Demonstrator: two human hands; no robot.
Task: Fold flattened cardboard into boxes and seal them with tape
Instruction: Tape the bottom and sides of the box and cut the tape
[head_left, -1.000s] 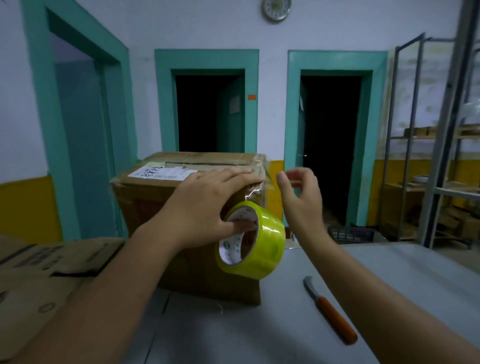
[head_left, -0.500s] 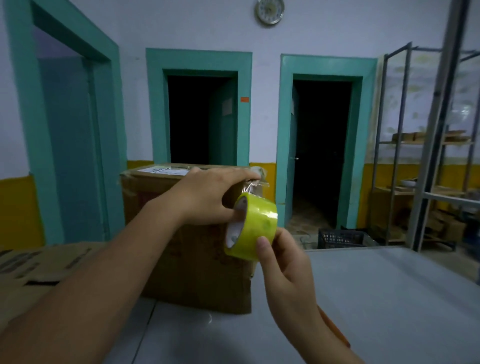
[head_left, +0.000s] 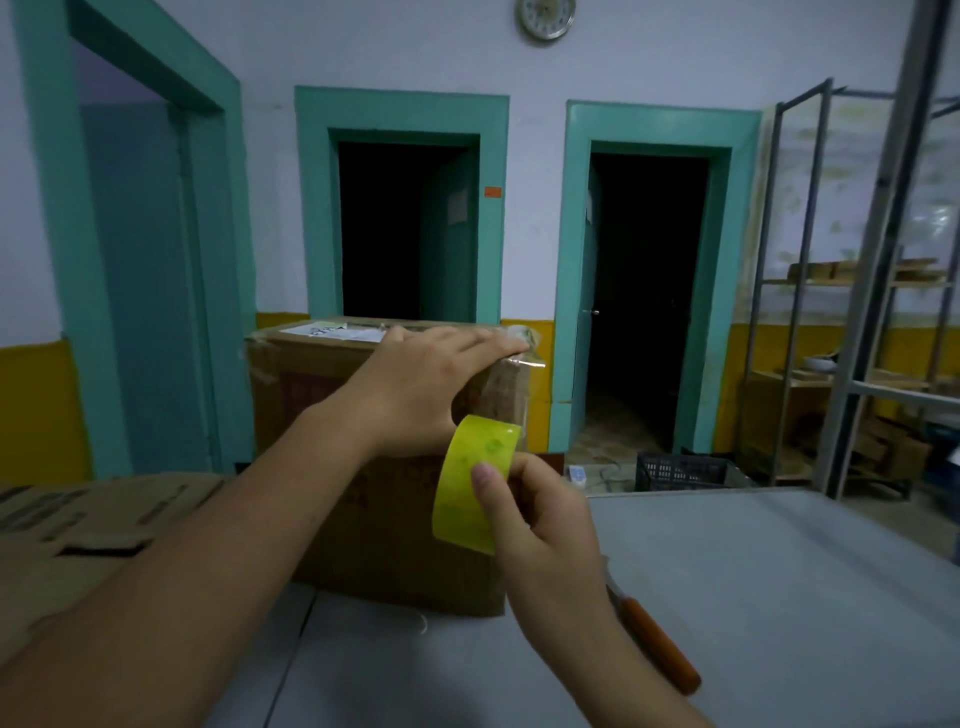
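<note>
Nearest to me on the grey table (head_left: 779, 597), an orange-handled knife (head_left: 660, 649) lies just right of my right forearm, its blade end hidden behind the wrist. My right hand (head_left: 540, 525) grips the yellow tape roll (head_left: 475, 483): the thumb (head_left: 483, 475) presses on the roll's outer face and the other fingers curl round its far side, so the roll stands on edge to the left of my palm, held in front of the box's near right corner. Just above the roll, my left hand (head_left: 426, 384) lies with its fingers straight along the top right edge of the cardboard box (head_left: 395, 535), the fingertips pressing at the corner where a crinkled strip of clear tape (head_left: 519, 358) sticks out; I cannot tell whether its thumb touches the roll. The box stands upright on the table with a white label (head_left: 332, 331) on its top. At the left lies a stack of flattened cardboard (head_left: 78, 519), beside the box. Beyond the table's far edge a dark plastic crate (head_left: 680, 470) sits on the floor, with a metal shelf rack (head_left: 852, 312) at the far right. On the back wall are two dark doorways framed in teal, and a round clock (head_left: 546, 18) above them.
</note>
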